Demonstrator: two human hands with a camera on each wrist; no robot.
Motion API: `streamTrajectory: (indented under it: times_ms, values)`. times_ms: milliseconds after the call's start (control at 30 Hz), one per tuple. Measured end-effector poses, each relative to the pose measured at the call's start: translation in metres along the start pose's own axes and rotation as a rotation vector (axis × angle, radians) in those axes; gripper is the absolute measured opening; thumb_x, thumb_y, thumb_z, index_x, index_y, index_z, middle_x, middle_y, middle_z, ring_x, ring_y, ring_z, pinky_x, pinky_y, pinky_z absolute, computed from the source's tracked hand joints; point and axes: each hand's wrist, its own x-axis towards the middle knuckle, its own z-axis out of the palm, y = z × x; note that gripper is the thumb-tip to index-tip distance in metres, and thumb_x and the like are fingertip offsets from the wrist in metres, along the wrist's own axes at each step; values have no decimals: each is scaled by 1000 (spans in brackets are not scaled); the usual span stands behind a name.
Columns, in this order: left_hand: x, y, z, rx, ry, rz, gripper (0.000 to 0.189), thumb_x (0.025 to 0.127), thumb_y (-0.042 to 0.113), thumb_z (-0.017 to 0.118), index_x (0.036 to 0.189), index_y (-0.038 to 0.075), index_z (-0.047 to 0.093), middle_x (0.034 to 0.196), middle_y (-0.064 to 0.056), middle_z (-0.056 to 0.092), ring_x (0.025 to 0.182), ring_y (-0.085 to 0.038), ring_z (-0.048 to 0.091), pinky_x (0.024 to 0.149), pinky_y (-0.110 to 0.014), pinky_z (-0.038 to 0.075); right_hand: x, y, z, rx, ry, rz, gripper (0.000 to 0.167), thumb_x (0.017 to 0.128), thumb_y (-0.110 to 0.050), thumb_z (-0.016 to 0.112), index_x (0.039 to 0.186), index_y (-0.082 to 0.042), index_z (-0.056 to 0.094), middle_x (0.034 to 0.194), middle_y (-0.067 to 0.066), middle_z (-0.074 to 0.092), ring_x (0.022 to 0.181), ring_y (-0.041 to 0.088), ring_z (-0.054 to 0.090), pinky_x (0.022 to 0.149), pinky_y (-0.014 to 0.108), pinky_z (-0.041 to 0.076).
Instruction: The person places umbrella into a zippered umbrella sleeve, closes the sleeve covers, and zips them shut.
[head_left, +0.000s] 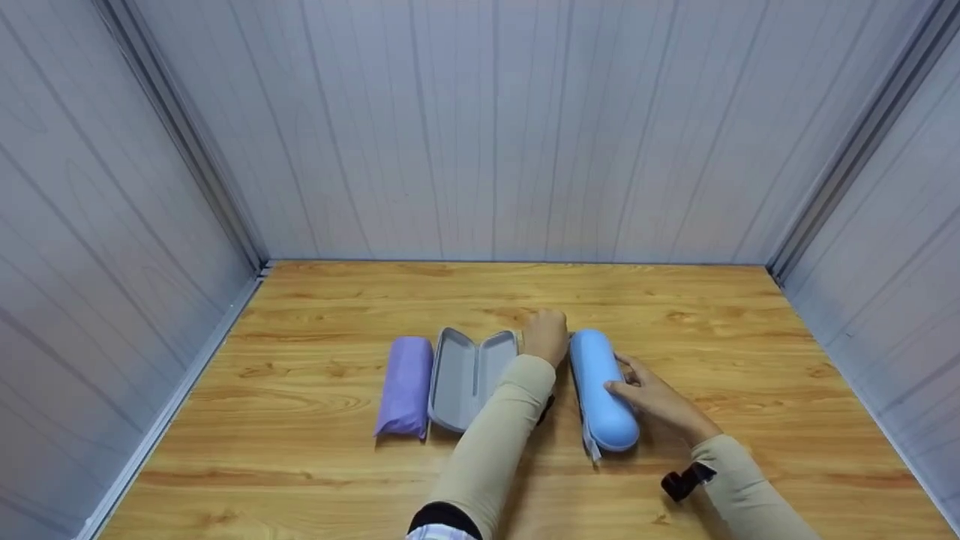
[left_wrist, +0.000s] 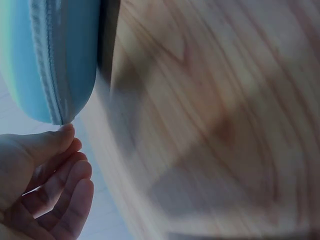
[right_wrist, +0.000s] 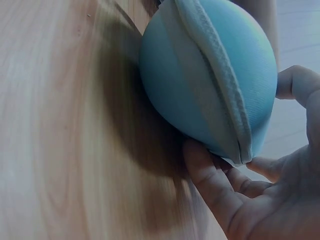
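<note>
A rounded light-blue zip case (head_left: 600, 390) lies on the wooden table, its zipper running along the side. At its far end, my left hand (head_left: 546, 336) pinches what looks like the zipper pull; the fingertips hide most of it. The left wrist view shows the thumb and forefinger of that hand (left_wrist: 55, 175) meeting at the end of the zipper seam (left_wrist: 52, 75). My right hand (head_left: 660, 397) holds the case from the right. In the right wrist view, the fingers (right_wrist: 212, 182) lie along the underside and side of the case (right_wrist: 210, 75).
To the left, a grey case (head_left: 454, 382) lies open, partly covered by my left forearm. Beside it is a purple pouch (head_left: 406, 382). The wooden table (head_left: 300, 465) meets pale panel walls (head_left: 480, 135) at the back and both sides.
</note>
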Motion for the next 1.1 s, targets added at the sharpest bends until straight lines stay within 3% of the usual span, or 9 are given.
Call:
streamTrajectory:
  times_ms: [233,533,700,933,1100]
  values:
    - [4,1,4,-50,1,-36,15,95,13,69,84,8,78,82,-9,72,73,-24,69,55,-34,57,-1,1,0,-15,7,-8,80,102,-33,59,159,-2,12,140,35,41,126,49,46,100,58,45]
    - [5,-1,8,-118,13,-28,13,90,16,76,79,11,78,79,-4,72,73,-20,69,61,-31,57,0,4,1,-37,32,-6,81,101,-35,60,159,-2,15,139,34,43,125,46,48,103,58,42]
    - [6,1,13,-100,35,-23,18,91,19,76,73,14,77,75,-1,71,69,-18,68,59,-29,56,1,3,1,-58,43,-23,80,101,-34,60,158,0,16,134,32,47,122,44,50,101,58,43]
    - [6,5,15,-137,42,-63,18,91,19,77,74,13,78,77,-4,72,71,-21,69,56,-29,56,0,2,1,-64,35,-52,78,102,-30,59,158,2,15,127,29,50,116,41,53,98,56,45]
    - [4,6,15,-112,46,-63,18,91,20,76,76,10,77,79,-6,71,73,-22,69,58,-31,58,0,4,1,-52,39,-33,80,102,-33,60,158,1,15,134,31,48,122,44,50,102,58,42]
